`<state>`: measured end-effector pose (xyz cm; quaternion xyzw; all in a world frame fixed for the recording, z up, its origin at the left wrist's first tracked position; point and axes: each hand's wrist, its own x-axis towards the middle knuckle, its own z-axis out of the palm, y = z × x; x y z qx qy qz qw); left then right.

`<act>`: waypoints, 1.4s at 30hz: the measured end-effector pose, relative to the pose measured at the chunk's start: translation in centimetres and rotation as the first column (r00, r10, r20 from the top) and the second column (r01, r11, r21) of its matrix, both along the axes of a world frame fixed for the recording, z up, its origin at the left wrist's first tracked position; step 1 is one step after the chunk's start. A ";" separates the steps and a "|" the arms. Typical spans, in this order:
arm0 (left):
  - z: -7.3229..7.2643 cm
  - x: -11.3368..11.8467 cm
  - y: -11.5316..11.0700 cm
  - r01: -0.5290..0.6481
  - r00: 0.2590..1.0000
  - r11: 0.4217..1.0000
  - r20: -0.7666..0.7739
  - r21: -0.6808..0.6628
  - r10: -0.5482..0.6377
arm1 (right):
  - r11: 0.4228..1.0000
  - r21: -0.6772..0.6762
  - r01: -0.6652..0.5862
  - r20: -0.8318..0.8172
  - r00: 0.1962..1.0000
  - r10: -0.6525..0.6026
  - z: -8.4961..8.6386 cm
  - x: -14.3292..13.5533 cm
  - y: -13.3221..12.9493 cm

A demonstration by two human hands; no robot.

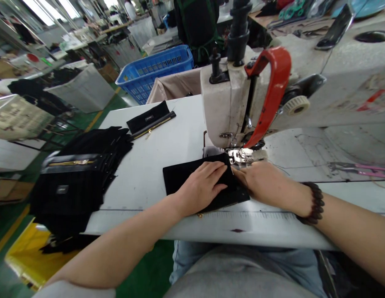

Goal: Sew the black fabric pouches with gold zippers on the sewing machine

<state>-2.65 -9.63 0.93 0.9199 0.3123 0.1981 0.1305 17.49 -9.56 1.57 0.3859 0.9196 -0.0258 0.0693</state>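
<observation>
A black fabric piece (183, 176) lies on the white sewing table under the front of the sewing machine (222, 103), a small gold zipper pull (200, 215) showing at its lower edge. My left hand (200, 184) rests flat on top of the fabric, fingers stretched and thumb apart. At the fabric's right edge, close by the lit presser foot (240, 156), my right hand (262, 182) has its fingers closed on that edge; its fingertips are partly hidden. A dark bead bracelet (315, 203) circles the right wrist.
A stack of black fabric pieces (71, 174) hangs over the table's left edge, above a yellow crate (40, 260). Another black piece with a zipper (150, 120) lies farther back. Pink-handled scissors (363, 167) lie right. A blue basket (155, 70) stands behind.
</observation>
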 end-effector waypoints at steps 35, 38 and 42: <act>-0.2 -0.5 2.2 0.144 0.942 0.989 -0.310 0.021 -0.130 | 0.979 0.147 -0.143 -0.234 0.957 0.175 1.1 1.5 -1.2; -0.1 -0.4 2.3 0.164 0.937 0.986 -0.314 0.010 -0.153 | 0.975 0.102 -0.197 -0.220 0.951 0.215 1.7 1.4 -1.9; 0.5 -0.1 1.8 0.177 0.936 0.984 -0.303 -0.027 -0.177 | 0.948 0.128 -0.292 -0.175 0.934 0.311 1.5 0.7 -3.0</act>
